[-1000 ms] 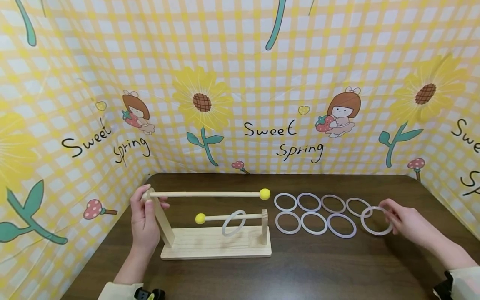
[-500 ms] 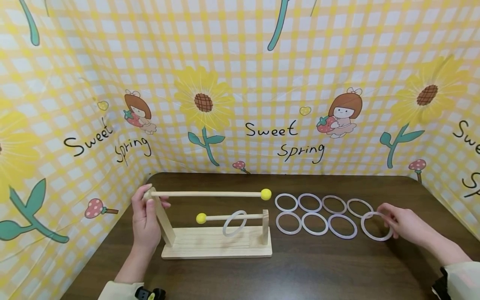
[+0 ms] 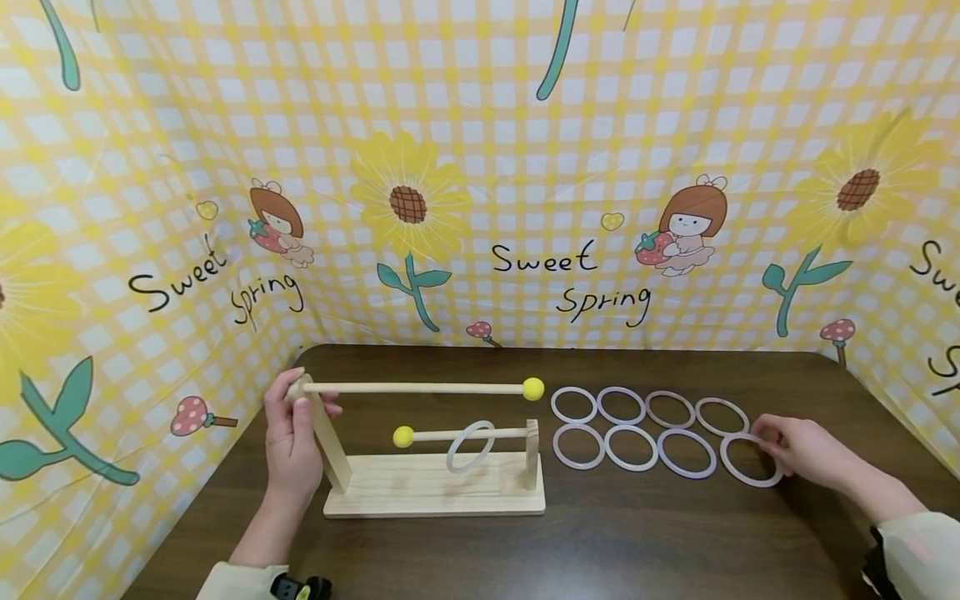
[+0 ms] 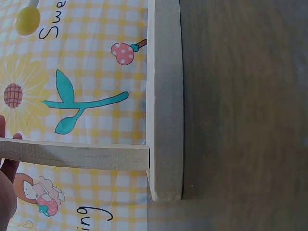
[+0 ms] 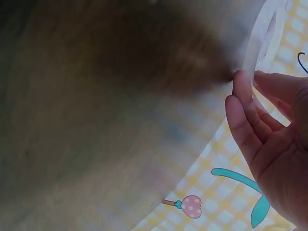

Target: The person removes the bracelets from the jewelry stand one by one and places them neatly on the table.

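My left hand (image 3: 294, 446) grips the top of the tall post of a wooden stand (image 3: 431, 498). In the left wrist view the post (image 4: 77, 155) meets the base, and only part of the hand shows at the edge. A long dowel with a yellow ball (image 3: 533, 389) points right from that post. From the short post a lower dowel points left, and one pale ring (image 3: 459, 467) hangs on it. At the right, my right hand (image 3: 813, 450) pinches a whitish ring (image 3: 750, 482) between thumb and fingers, low at the table. The right wrist view shows this pinch on the ring (image 5: 255, 41) closely.
Two rows of flat pale and lilac rings, among them a lilac ring (image 3: 686, 476) and a white ring (image 3: 631, 469), lie between the stand and my right hand. The dark wooden table (image 3: 615, 542) ends at a yellow checked cloth (image 3: 480, 167) behind and at the sides.
My right hand has lowered the whitish ring and brought it slightly nearer, from overlapping the far-row ring to lying flatter in front of it. My left hand keeps its grip on the post.
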`<state>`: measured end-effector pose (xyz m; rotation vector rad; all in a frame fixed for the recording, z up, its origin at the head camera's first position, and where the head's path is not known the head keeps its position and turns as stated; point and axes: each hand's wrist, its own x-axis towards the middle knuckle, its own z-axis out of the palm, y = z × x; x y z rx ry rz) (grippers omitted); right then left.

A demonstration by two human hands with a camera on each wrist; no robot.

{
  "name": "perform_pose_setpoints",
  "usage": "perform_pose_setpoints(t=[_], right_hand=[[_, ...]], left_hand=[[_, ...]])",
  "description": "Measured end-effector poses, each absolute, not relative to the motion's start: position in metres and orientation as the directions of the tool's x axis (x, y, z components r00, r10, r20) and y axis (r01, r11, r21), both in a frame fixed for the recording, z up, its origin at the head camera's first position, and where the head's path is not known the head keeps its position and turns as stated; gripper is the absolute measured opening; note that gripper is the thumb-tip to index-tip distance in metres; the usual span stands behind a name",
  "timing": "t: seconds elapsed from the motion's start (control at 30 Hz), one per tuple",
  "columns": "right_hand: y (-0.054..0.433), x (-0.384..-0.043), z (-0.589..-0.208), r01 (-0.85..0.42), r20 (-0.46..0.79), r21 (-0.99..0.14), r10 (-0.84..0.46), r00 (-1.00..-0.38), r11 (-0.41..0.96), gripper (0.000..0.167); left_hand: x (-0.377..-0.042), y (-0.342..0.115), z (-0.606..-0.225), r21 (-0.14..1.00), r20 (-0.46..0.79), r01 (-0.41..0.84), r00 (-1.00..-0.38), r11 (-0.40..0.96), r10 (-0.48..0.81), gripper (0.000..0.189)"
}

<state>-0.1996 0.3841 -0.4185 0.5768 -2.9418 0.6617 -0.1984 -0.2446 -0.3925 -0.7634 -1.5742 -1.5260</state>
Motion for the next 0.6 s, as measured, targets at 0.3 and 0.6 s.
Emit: perform_pose_setpoints(t=[0.3,0.6], right_hand=[[0.3827,-0.2042,-0.4213,-0.382,0.148,-0.367,-0.352,-0.924,0.848,0.016],[0.3830,-0.2047,-0.4182,-0.346,0.148,-0.386,-0.313,-0.938,0.855,0.012]], left_hand=[[-0.1993,-0.2435,-0.3922,0.498,0.865,0.865,-0.491,0.058,-0.107,0.032],[-0.1994,-0.2445,-0.3919,0.501,0.864,0.863,-0.494,0.071,-0.095,0.033]])
